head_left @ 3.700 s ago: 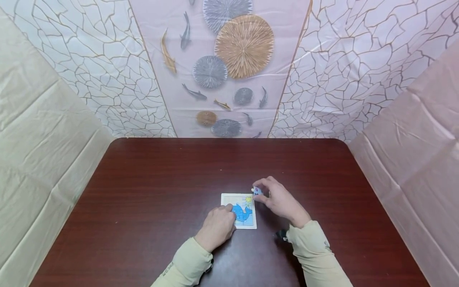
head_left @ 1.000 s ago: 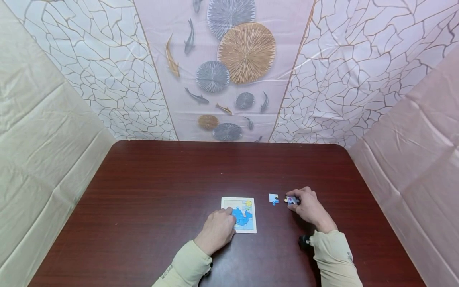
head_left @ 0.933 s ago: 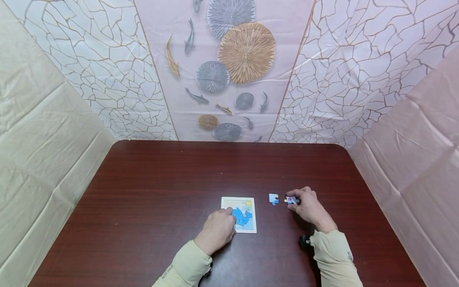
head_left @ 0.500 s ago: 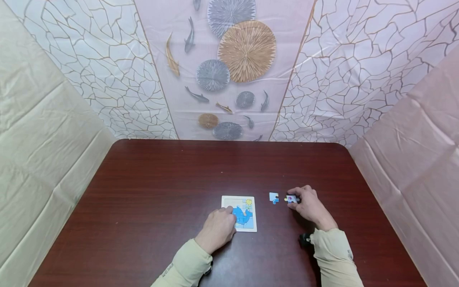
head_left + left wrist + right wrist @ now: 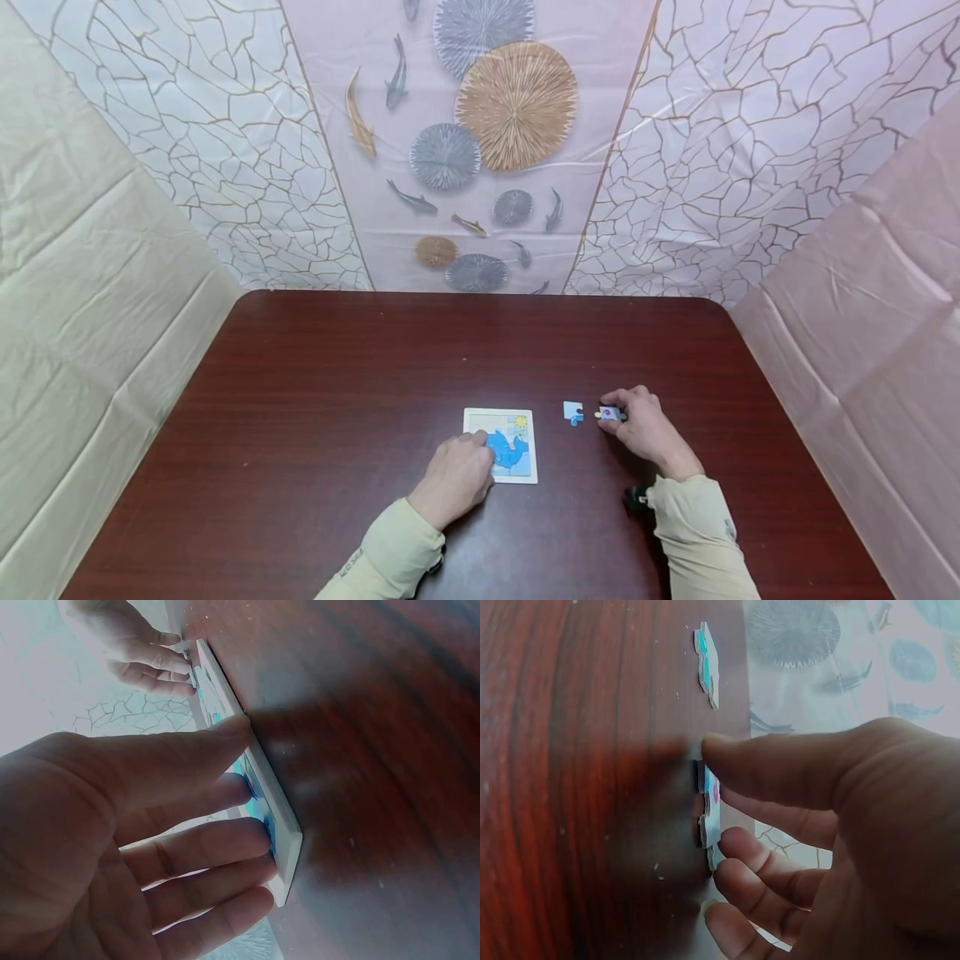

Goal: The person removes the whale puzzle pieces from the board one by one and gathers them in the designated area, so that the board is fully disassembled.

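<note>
A square jigsaw puzzle [image 5: 517,469] with a white frame, a blue whale and a yellow sun lies mid-table. My left hand [image 5: 454,472] covers its left side. In the left wrist view, that hand's fingertips rest on the picture and the thumb touches the frame's edge. To the right, my right hand [image 5: 648,432] pinches a puzzle piece [image 5: 611,413] with a purple swirl between thumb and fingers, close to the tabletop. Between this piece and the frame lies a loose blue-and-white puzzle piece [image 5: 572,412], also seen beyond the thumb in the right wrist view.
Everything lies on a dark red-brown wooden table [image 5: 337,375]. Behind it hangs a patterned curtain [image 5: 517,108], and plain pale fabric walls [image 5: 862,292] close in both sides. Dark wrist devices [image 5: 637,500] sit at the sleeve cuffs.
Since the oldest frame, my right hand has moved right from the frame's top right corner with the swirl piece, uncovering the loose piece. Over the last second, both hands stay in place.
</note>
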Available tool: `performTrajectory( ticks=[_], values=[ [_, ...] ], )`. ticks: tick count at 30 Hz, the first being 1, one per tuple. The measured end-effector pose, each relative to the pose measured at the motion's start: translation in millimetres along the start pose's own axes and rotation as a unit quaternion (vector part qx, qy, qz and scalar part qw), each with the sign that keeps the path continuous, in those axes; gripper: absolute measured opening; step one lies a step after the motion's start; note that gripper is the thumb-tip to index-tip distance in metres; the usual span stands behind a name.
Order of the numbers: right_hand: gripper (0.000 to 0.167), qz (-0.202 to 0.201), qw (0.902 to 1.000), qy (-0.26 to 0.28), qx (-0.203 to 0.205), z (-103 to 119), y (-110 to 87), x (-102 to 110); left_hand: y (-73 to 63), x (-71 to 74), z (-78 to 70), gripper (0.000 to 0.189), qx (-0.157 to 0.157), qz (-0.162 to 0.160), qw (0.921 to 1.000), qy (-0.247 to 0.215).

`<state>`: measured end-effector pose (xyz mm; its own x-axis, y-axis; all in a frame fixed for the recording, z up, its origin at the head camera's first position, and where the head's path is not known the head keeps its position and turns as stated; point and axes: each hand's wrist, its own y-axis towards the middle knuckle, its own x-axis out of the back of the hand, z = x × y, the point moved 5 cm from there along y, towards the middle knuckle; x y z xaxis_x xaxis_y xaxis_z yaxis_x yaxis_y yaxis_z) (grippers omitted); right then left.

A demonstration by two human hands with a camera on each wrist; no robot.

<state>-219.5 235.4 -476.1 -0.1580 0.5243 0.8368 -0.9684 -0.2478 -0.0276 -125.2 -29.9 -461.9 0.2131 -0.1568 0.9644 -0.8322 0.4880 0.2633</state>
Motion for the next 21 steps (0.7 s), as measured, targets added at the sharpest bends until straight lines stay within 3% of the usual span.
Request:
performTrajectory(
  ticks=[7, 14, 21],
  values=[
    [0.029, -0.005, 1.0, -0.008, 0.003, 2, -0.9, 0, -0.1, 0.4, 0.2, 0.018, -0.002, -0.003, 1.0, 0.0],
    [0.033, 0.0, 0.9997, -0.005, -0.022, 5, -2.3, -1, -0.8, -0.9, 0.1, 0.018, 0.0, 0.004, 1.0, 0.003],
    [0.033, -0.064, 0.9972, -0.038, 0.009, 23, -1.0, 0, 0.1, -2.0, 0.7, 0.018, 0.001, 0.005, 1.0, 0.003]
  ],
)
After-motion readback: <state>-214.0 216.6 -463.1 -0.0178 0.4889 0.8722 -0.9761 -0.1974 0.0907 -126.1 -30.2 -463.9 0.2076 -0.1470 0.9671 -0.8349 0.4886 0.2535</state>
